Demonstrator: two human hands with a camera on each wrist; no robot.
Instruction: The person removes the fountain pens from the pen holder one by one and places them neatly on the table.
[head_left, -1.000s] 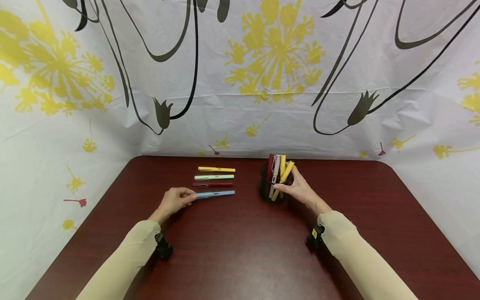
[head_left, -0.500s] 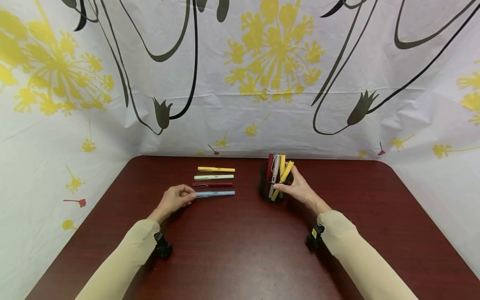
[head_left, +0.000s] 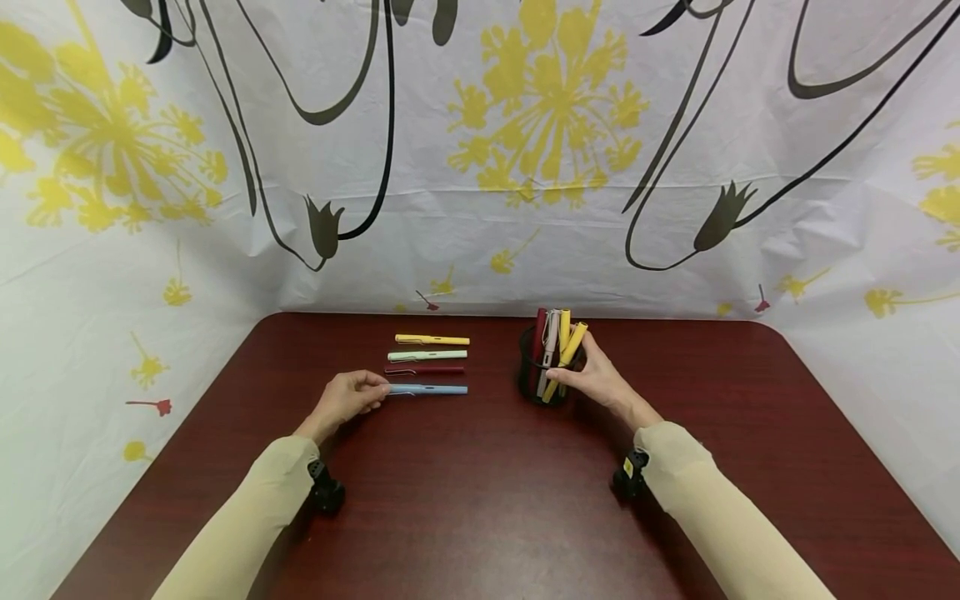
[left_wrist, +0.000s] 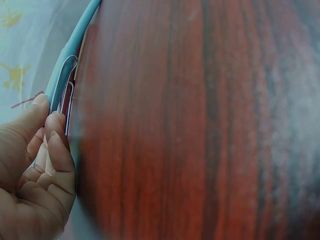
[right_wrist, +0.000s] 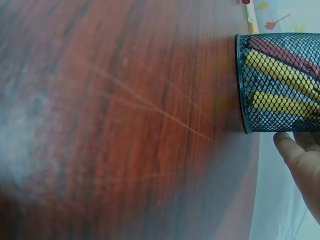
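My left hand (head_left: 347,403) pinches the left, clipped end of a blue pen (head_left: 431,389) between thumb and fingertips. In the left wrist view the blue pen (left_wrist: 68,55) extends up and away from the thumb. Beyond it, roughly parallel, lie a dark red pen (head_left: 435,370), a pale green pen (head_left: 431,356) and a yellow pen (head_left: 435,340). My right hand (head_left: 600,379) holds a black mesh pen cup (head_left: 529,385) at its right side, thumb toward the front. Dark red, silvery and yellow pens stand inside; one yellow pen (head_left: 573,343) leans right. The fingers behind the cup are partly hidden.
The dark reddish wooden table (head_left: 480,500) has rounded far corners. A white cloth (head_left: 420,167) with yellow and dark flower prints hangs behind it and along both sides. Each wrist wears a small black camera (head_left: 327,490).
The blue pen's right end has swung slightly toward me, bringing the pen nearly level with the others. My left hand has shifted a little left. The right hand and cup stay put.
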